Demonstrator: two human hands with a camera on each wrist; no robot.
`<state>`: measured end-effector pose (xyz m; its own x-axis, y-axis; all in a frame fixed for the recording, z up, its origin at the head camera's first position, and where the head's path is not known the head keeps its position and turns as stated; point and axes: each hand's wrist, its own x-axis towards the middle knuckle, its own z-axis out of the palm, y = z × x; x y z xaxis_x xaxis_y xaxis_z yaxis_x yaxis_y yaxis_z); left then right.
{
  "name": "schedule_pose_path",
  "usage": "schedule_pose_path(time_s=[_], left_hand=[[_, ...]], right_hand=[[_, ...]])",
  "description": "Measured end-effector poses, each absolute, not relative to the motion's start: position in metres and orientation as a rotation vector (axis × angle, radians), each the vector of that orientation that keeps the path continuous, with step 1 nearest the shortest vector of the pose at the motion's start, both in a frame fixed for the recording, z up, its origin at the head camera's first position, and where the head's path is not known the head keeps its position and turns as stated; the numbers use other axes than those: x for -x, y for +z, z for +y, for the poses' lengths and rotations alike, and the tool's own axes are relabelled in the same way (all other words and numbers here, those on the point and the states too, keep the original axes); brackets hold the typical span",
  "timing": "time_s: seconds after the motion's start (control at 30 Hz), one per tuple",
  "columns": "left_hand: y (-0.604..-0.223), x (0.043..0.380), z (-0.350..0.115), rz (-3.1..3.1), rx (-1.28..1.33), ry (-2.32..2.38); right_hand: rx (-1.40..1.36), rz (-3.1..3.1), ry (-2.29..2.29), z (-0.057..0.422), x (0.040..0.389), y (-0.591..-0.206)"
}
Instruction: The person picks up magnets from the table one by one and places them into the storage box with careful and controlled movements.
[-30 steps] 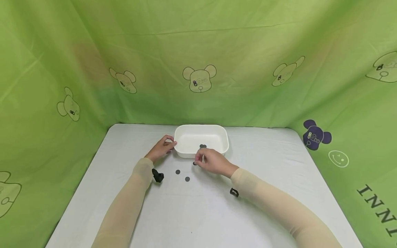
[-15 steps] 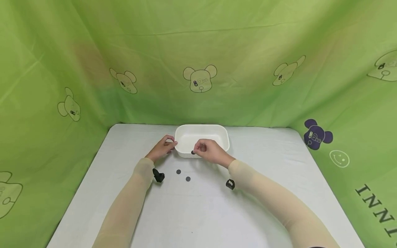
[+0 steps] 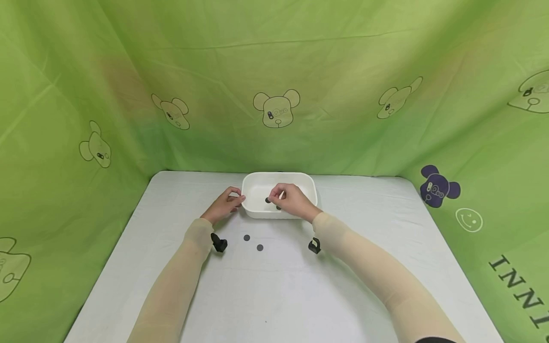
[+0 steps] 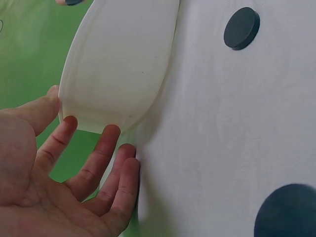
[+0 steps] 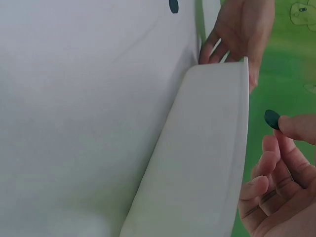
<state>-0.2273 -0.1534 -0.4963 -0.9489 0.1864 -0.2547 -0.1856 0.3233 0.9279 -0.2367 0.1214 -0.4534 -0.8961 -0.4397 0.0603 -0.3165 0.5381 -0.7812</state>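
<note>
A white rectangular plastic basin (image 3: 300, 215) stands near the table's far edge. My left hand (image 3: 222, 206) is at its left end, thumb on the rim and fingertips against the outer wall (image 4: 118, 64). Over the basin's inside, my right hand (image 3: 293, 197) pinches a small dark round disc (image 5: 271, 119) between thumb and index finger, its other fingers curled. Below that hand, another dark disc (image 3: 278, 207) shows partly inside the basin. Two more discs lie flat on the table in front, one nearer the basin (image 3: 246, 237) and one nearer me (image 3: 259, 247).
A white cloth covers the table (image 3: 274, 295). Green curtains with bear-face prints (image 3: 277, 110) enclose its back and sides. A black camera mount (image 3: 219, 243) sits at the left wrist and another mount (image 3: 315, 246) at the right.
My right hand has lifted a disc from the table in front of the basin and carried it forward, over the rim to above the inside. The left hand stays at the basin's left end.
</note>
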Motion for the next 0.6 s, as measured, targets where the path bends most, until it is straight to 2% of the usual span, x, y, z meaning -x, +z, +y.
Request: schedule_pose_path(time_s=[0.6], left_hand=[[-0.494, 0.226, -0.153, 2.279, 0.01, 1.652]], right_hand=[[0.499, 2.656, -1.275, 0.119, 0.268, -0.466]])
